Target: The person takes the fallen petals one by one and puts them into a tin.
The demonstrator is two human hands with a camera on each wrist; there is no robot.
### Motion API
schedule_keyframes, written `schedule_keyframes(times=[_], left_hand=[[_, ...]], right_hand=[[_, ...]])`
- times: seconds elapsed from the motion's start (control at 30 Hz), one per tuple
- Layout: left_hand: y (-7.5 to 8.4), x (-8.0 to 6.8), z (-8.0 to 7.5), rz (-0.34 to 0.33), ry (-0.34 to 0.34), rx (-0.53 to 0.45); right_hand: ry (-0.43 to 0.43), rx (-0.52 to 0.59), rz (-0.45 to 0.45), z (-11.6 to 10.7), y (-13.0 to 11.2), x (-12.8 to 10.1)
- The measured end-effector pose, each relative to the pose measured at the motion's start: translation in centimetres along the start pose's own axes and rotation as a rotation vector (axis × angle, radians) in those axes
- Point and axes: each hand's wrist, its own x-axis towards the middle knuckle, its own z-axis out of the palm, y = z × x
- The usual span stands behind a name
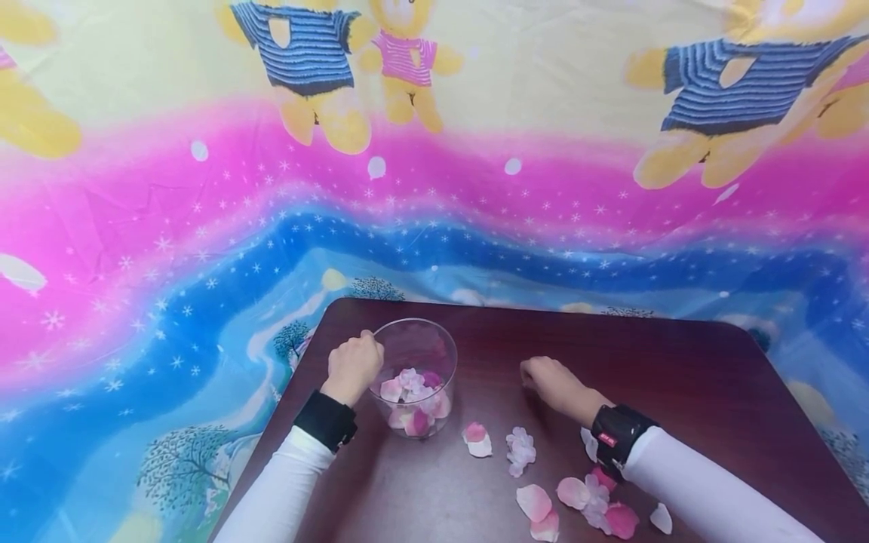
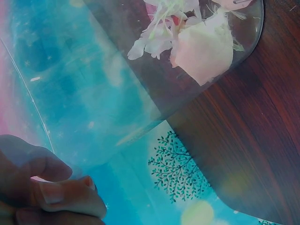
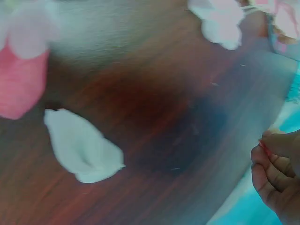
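With its fingers curled over the rim, my left hand (image 1: 354,368) holds a clear round container (image 1: 416,343) by its left side. Pink and white flower petals (image 1: 410,385) lie heaped in the bottom of the container. To the right, my right hand (image 1: 557,386) is over the table, apart from the container. Its thumb and fingertips pinch a sliver of a red petal (image 3: 263,146), mostly hidden by the fingers. Close by on the tabletop are a pale blossom cluster (image 1: 520,451) and a pink-and-white petal (image 1: 477,440).
More loose petals (image 1: 534,504) and a mixed cluster (image 1: 597,504) lie on the dark wooden table (image 1: 489,339), near and under the right forearm. A white petal (image 1: 661,519) is farther right. Behind the table hangs a printed cloth (image 1: 475,211) with bears.
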Motion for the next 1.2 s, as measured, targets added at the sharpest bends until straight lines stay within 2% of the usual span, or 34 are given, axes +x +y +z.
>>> schedule_keyframes(times=[0.13, 0.47, 0.77, 1.2], left_hand=[[0.0, 0.0, 0.0, 0.002, -0.001, 0.003], [-0.1, 0.0, 0.3, 0.004, -0.003, 0.014], [0.0, 0.1, 0.1, -0.002, -0.017, 0.018], [0.0, 0.1, 0.0, -0.006, -0.028, 0.014]], right_hand=[[0.016, 0.015, 0.007, -1.3, -0.9, 0.7], [0.094, 0.004, -0.067, -4.0, -3.6, 1.7], [0.173, 0.013, -0.129, -6.5, -6.0, 2.0], [0.231, -0.001, -0.230, -9.3, -9.8, 2.2]])
